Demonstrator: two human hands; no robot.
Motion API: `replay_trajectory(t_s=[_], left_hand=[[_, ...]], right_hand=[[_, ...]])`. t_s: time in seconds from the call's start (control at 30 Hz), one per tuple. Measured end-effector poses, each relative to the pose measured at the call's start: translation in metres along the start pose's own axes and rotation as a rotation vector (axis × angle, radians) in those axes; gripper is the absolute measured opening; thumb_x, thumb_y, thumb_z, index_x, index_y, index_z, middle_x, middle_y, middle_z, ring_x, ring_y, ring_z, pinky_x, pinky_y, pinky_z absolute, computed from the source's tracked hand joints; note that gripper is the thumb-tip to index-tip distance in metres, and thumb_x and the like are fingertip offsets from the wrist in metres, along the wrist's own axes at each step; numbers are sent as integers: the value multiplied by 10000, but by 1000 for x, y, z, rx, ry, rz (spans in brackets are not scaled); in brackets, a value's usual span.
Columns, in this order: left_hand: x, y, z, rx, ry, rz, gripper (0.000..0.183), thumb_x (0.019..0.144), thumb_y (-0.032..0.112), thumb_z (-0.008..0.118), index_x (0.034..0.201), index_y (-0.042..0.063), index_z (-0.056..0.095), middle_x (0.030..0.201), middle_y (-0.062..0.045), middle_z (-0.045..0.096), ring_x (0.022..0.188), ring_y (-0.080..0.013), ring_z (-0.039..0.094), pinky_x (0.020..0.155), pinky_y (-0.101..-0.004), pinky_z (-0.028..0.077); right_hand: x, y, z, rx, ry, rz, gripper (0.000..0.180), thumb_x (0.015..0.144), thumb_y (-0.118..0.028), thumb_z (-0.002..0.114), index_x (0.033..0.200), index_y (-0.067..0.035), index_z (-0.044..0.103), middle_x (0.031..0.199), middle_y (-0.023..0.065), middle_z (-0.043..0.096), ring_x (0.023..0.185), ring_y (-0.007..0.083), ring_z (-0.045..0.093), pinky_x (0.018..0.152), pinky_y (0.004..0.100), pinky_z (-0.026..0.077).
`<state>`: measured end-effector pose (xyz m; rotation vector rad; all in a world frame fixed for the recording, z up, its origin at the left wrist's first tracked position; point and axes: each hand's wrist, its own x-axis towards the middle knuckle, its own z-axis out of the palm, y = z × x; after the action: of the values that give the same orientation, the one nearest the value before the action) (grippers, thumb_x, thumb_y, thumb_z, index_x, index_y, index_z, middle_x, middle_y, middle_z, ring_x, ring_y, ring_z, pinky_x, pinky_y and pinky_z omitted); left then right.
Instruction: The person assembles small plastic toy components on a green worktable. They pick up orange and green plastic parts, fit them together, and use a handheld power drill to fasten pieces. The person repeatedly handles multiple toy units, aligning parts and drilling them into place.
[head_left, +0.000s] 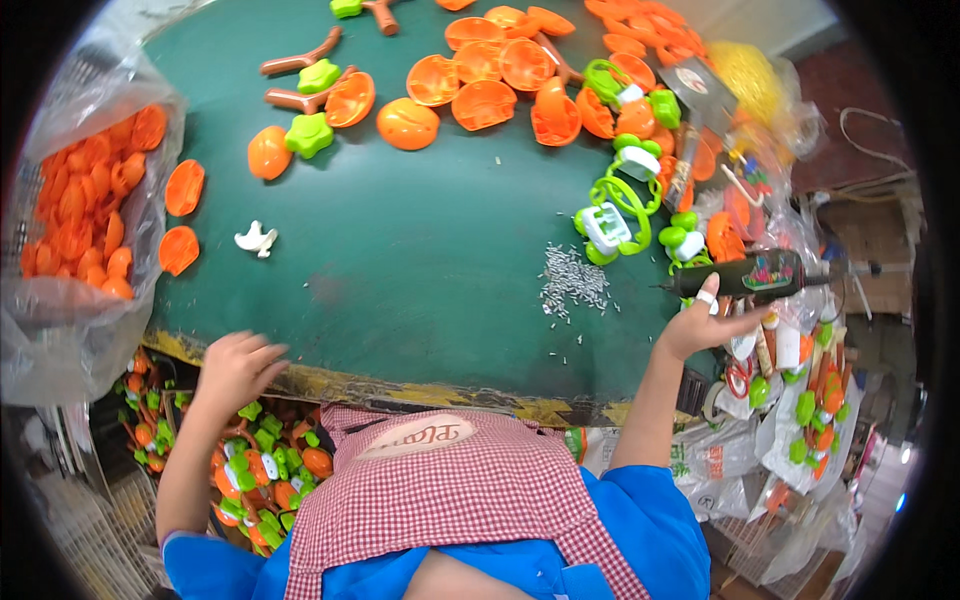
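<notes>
My left hand (241, 369) hangs over the table's near left edge, above a container of assembled toy parts, with fingers slightly curled and nothing seen in it. My right hand (705, 322) is at the right edge, touching a dark electric screwdriver (739, 279) whose bit points left; how firmly it holds the tool cannot be told. Small silvery screws (571, 281) lie in a pile left of the screwdriver. Behind them are green-and-white plastic parts (607, 228). A small white plastic piece (257, 240) lies on the left, near two orange plastic shells (184, 187).
A clear plastic bag of orange shells (79, 202) stands at the left. Orange shells (484, 104), green knobs (309, 135) and brown forked pieces (304, 60) lie across the green table (420, 247). Finished-looking parts (262, 472) fill a container below the left edge. Bags and parts crowd the right.
</notes>
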<state>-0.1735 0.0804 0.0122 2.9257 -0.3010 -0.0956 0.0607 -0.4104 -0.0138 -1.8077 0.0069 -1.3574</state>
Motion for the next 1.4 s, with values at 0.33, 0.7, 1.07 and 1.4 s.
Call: replay_trajectory(t_s=[0.33, 0.7, 1.07, 1.4], left_hand=[[265, 162, 19, 126, 596, 585, 427, 765, 119, 613, 1190, 81, 607, 937, -4, 640, 903, -175, 616, 945, -354, 477], [160, 96, 76, 6, 234, 354, 451, 721, 126, 687, 1167, 79, 641, 716, -27, 564, 732, -190, 612, 861, -384, 533], [128, 94, 84, -250, 287, 234, 211, 655, 151, 761, 839, 83, 682, 847, -21, 593, 759, -197, 589, 652, -319, 512], [130, 101, 91, -371, 358, 310, 130, 758, 146, 690, 865, 86, 649, 854, -31, 590, 802, -220, 600, 666, -333, 504]], right_hand=[[-30, -42, 54, 64, -874, -393, 253, 735, -22, 656, 981, -73, 695, 832, 59, 666, 832, 291, 578, 794, 379, 485], [18, 16, 265, 71, -743, -391, 251, 814, -45, 563, 1052, -48, 644, 880, 153, 661, 888, 342, 622, 736, 423, 514], [51, 74, 330, -227, -1049, -290, 580, 797, -176, 657, 1349, -239, 491, 1064, 111, 689, 1027, 291, 629, 992, 442, 367], [88, -51, 225, 669, -961, 499, 295, 976, -300, 496, 1003, -28, 607, 857, 83, 647, 809, 184, 630, 751, 303, 503]])
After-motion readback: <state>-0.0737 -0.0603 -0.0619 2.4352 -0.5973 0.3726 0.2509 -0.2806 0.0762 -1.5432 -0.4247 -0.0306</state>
